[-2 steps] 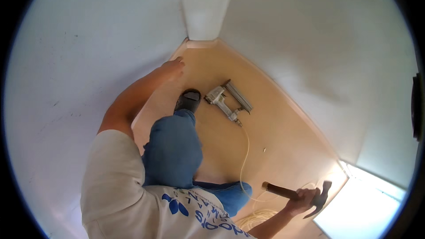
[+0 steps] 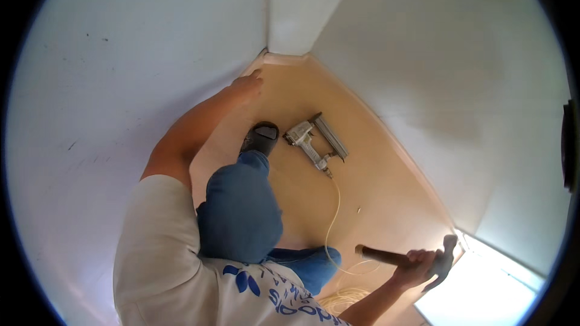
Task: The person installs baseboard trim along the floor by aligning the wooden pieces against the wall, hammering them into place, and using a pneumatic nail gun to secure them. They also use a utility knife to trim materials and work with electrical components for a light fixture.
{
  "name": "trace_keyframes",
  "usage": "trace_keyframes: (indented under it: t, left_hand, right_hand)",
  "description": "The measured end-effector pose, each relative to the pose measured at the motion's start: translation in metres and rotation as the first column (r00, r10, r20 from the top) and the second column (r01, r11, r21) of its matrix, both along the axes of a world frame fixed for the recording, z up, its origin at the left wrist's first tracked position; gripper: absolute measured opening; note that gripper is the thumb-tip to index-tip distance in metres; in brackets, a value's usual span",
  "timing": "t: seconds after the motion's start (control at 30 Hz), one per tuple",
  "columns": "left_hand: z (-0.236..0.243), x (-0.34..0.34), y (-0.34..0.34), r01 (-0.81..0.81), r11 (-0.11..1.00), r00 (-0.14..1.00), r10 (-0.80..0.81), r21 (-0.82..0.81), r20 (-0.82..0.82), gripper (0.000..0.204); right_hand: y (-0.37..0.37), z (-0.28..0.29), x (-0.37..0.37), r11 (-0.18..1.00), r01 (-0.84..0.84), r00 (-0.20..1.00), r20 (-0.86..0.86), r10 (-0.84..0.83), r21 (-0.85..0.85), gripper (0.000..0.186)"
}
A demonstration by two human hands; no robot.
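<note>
R hand (image 2: 417, 268) w/ hammer (image 2: 446, 259), L hand (image 2: 246, 87) by skirting bd (image 2: 257, 63).

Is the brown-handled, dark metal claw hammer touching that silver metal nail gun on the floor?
Apart: the head view plainly shows tan floor between the hammer, held in the right hand, and the nail gun.

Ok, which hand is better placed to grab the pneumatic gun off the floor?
Probably the left hand: it's nearer the pneumatic gun and shows no tool, while the right hand is farther away, gripping a hammer.
</note>
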State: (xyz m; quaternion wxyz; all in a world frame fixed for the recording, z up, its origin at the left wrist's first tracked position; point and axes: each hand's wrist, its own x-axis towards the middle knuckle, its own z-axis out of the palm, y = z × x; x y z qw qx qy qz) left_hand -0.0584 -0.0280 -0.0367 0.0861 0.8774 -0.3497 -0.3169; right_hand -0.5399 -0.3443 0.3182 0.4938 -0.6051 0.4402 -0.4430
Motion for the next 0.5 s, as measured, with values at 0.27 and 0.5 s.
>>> trace_keyframes:
  t: [0.27, 0.5]
  left_hand:
    - [-0.058, 0.134, 0.0, -0.076, 0.979, 0.922, 0.142, -0.19, 0.361, 0.027]
    - [-0.05, 0.147, -0.018, -0.018, 0.992, 0.886, 0.072, -0.123, 0.459, 0.023]
  right_hand:
    - [0.093, -0.141, 0.417, 0.532, -0.83, 0.492, 0.233, 0.839, -0.165, 0.017]
    - [0.129, -0.227, 0.575, 0.587, -0.782, 0.502, 0.348, 0.792, -0.21, 0.011]
